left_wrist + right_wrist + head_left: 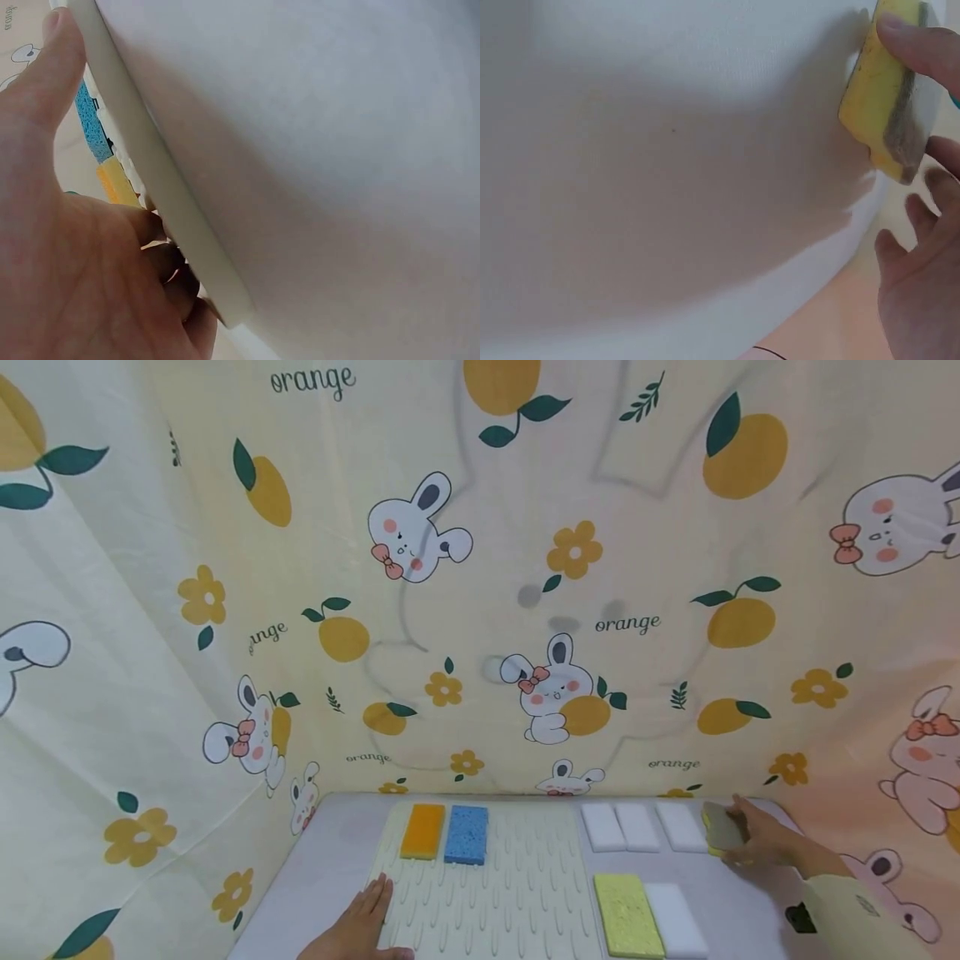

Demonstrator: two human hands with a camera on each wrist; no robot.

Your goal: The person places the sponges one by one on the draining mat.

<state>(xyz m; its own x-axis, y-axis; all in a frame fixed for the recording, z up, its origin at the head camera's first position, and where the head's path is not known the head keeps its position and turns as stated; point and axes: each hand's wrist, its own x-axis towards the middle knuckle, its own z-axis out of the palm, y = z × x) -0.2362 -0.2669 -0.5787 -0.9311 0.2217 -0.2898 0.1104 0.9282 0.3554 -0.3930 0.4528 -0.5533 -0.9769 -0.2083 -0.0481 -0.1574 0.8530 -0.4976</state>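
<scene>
At the table's far right, my right hand [772, 839] holds a sponge [723, 828] between thumb and fingers. This sponge has a yellow body [874, 97] and a grey scouring side. In the right wrist view the thumb lies on its yellow part, and the other fingers are spread on the grey side. My left hand [356, 922] rests on the left edge of a cream ridged mat [495, 893], its thumb and fingers laid along the edge. On the mat's back left, an orange sponge [423, 832] and a blue sponge [466, 835] lie side by side.
Three white sponge blocks, the left one [603, 827] among them, line the table's back right beside the held sponge. Nearer, a yellow-green sponge [628, 916] lies against a white block [677, 920] at the mat's right edge. A printed curtain [480, 593] hangs behind the table.
</scene>
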